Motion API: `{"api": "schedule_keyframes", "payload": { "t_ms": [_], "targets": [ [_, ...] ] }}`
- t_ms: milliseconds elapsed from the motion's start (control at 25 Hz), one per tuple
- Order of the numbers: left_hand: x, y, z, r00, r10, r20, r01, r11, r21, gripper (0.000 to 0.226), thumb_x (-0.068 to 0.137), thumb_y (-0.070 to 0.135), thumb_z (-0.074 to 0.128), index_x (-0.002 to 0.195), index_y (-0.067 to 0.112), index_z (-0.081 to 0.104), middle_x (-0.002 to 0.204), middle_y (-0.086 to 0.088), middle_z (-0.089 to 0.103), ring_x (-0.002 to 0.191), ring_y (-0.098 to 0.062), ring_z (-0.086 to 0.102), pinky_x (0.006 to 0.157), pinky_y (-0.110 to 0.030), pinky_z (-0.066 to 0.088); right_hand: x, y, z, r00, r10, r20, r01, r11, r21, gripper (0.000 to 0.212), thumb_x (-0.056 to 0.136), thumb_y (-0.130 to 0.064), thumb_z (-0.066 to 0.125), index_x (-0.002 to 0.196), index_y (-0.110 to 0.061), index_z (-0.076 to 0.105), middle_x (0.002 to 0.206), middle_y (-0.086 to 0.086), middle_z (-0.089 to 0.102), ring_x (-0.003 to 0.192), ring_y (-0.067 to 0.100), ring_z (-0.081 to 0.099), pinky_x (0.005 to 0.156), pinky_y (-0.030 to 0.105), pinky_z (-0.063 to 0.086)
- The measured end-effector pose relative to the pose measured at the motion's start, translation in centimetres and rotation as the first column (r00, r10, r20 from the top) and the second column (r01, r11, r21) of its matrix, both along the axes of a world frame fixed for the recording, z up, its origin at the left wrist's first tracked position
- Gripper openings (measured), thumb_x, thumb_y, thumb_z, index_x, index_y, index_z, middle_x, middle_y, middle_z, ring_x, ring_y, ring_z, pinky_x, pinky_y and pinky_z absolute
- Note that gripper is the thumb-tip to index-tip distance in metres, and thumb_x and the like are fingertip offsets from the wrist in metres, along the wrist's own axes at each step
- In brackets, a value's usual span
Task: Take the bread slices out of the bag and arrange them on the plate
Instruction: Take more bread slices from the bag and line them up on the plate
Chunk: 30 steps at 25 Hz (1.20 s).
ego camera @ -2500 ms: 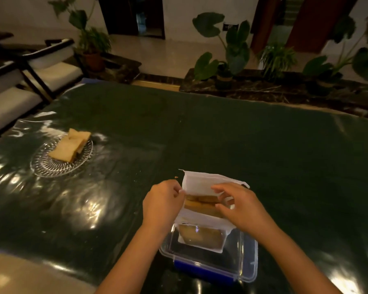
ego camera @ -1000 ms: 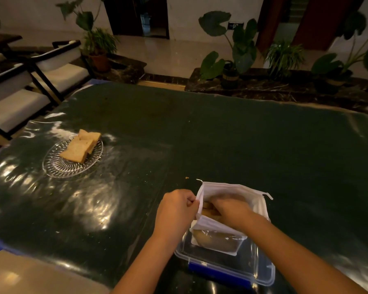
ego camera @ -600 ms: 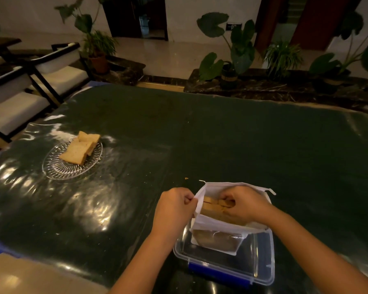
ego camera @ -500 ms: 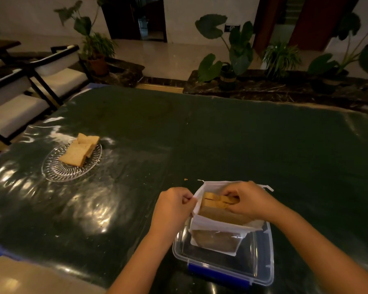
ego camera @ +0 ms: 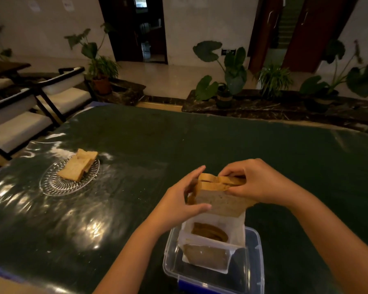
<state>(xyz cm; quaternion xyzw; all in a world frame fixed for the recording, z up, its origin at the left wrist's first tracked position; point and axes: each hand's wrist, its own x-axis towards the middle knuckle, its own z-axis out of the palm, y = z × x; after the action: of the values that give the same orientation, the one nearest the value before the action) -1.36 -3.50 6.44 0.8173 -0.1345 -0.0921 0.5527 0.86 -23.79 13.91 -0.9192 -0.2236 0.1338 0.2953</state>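
**Bread slices held above the open bag**

While both hands support it, a small stack of bread slices (ego camera: pixel 219 200) is held upright in the air directly above the white bag (ego camera: pixel 212 245). The right hand (ego camera: pixel 259 183) is closed on the stack's top right edge, thumb on the near face and fingers curled over the crust. The left hand (ego camera: pixel 179 202) grips the left side of the stack, thumb across the near face and fingers extended behind it. At least two slices are visible at the top edge; the exact count cannot be told.

The bag stands open inside a clear plastic container (ego camera: pixel 253 270) with a blue latch on its near edge. More bread (ego camera: pixel 209 232) remains inside the bag, visible through its mouth and through its clear front panel.

The container rests at the near edge of a dark green table (ego camera: pixel 221 141) covered with a glossy transparent sheet. Well apart to the left, a clear glass plate (ego camera: pixel 53 185) carries two slices (ego camera: pixel 78 165), one overlapping the other. Beyond the table stand white-cushioned chairs (ego camera: pixel 19 115) on the left and potted plants (ego camera: pixel 227 81) along a dark stone ledge.
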Motion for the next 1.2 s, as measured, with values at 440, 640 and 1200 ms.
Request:
{"api": "schedule_keyframes", "payload": {
  "t_ms": [440, 640, 1200],
  "targets": [
    [-0.4, 5.7, 2.9, 0.904, 0.428, 0.004, -0.392, 0.83, -0.397, 0.029, 0.079, 0.002, 0.064, 0.088, 0.029, 0.07, 0.087, 0.004, 0.077, 0.088, -0.013, 0.07, 0.067, -0.023, 0.056, 2.0, 5.5, -0.4, 0.931, -0.103, -0.35, 0.326, 0.669, 0.668, 0.061, 0.068, -0.022, 0.074, 0.124, -0.031, 0.05, 0.113, -0.008, 0.062, 0.104, 0.008, 0.06, 0.08, 0.027, 0.051],
    [-2.2, 13.4, 3.9, 0.866, 0.499, -0.031, -0.454, 0.76, -0.465, 0.027, 0.081, -0.001, 0.06, 0.093, 0.023, 0.067, 0.08, 0.008, 0.077, 0.078, -0.007, 0.071, 0.057, -0.019, 0.056, 1.2, 15.0, -3.7, 0.858, 0.058, -0.511, 0.386, 0.583, 0.715, 0.038, 0.072, -0.026, 0.069, 0.108, -0.031, 0.059, 0.108, -0.004, 0.068, 0.097, 0.012, 0.067, 0.078, 0.032, 0.056],
    [-8.6, 46.2, 1.1, 0.75, 0.614, -0.246, -0.661, 0.678, -0.322, 0.027, 0.081, 0.01, 0.065, 0.107, 0.013, 0.065, 0.092, -0.001, 0.075, 0.085, -0.016, 0.071, 0.063, -0.026, 0.056, -4.6, 47.0, -6.8, 0.789, 0.005, -0.614, 0.49, 0.599, 0.634, 0.028, 0.082, -0.012, 0.062, 0.109, -0.016, 0.061, 0.103, 0.004, 0.067, 0.088, 0.015, 0.067, 0.064, 0.028, 0.055]
  ]
}}
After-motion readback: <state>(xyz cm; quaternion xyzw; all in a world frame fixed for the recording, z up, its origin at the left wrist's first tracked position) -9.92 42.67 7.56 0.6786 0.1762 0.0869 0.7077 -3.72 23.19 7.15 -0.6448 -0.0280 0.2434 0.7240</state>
